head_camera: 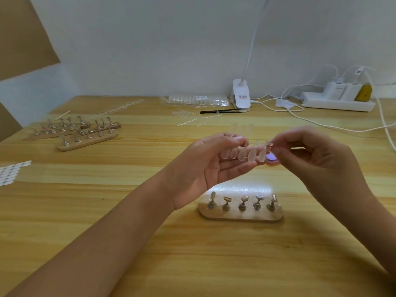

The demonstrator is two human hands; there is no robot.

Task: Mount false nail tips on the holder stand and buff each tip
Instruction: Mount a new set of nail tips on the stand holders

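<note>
A clear plastic strip of false nail tips (pixel 250 152) is held above the table between both hands, with several translucent tips hanging from it. My left hand (pixel 205 168) holds the strip's left part, palm up, thumb on top. My right hand (pixel 317 159) pinches the strip's right end between thumb and forefinger. Below them, on the table, stands a wooden holder stand (pixel 241 215) with several small metal holders; the leftmost one carries a nail tip (pixel 213 196), the others look bare.
More wooden holder stands (pixel 85 133) lie at the left. Adhesive dots (pixel 12 171) sit at the left edge. Bags and strips of nail tips (pixel 197 100), a black brush (pixel 220 111), a clip lamp (pixel 242 95), a power strip (pixel 338 101) and cables line the back. A purple object (pixel 271 157) shows behind my hands.
</note>
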